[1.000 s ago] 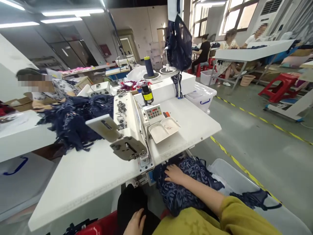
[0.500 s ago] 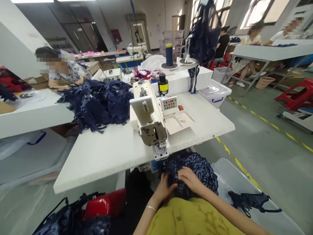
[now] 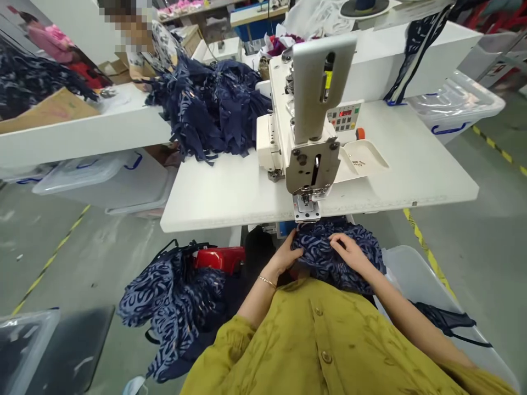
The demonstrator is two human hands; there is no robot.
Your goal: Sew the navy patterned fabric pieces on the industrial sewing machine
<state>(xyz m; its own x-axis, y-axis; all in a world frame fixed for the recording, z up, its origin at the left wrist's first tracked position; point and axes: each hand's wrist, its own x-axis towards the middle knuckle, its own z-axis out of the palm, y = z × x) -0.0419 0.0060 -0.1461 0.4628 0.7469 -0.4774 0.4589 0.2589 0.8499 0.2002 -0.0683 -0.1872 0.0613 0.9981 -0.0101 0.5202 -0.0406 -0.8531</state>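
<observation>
While both forearms reach forward past a mustard-green buttoned shirt, the left hand, with a thin bracelet at its wrist, lies against the left side of a bunched bundle of navy fabric with a pale-blue curling pattern, its thumb spread from the fingers; whether it grips the cloth cannot be told. The right hand rests on top of the same bundle with fingers bent, and whether they pinch any cloth is likewise unclear. The bundle sits at the wearer's lap, just below the front edge of a white worktable. Directly above that edge stands a cream-coloured industrial sewing machine with a metal front plate; right of it are a keypad panel with a red display and a shallow cream plastic tray holding small bits. To the left, more patterned navy garments hang beside a glossy red plastic seat. To the right, a translucent plastic tub has a dark strappy garment over its rim. On the table's far left lies a heap of plain navy cloth strips, behind which sits a co-worker in a patterned sleeve.
</observation>
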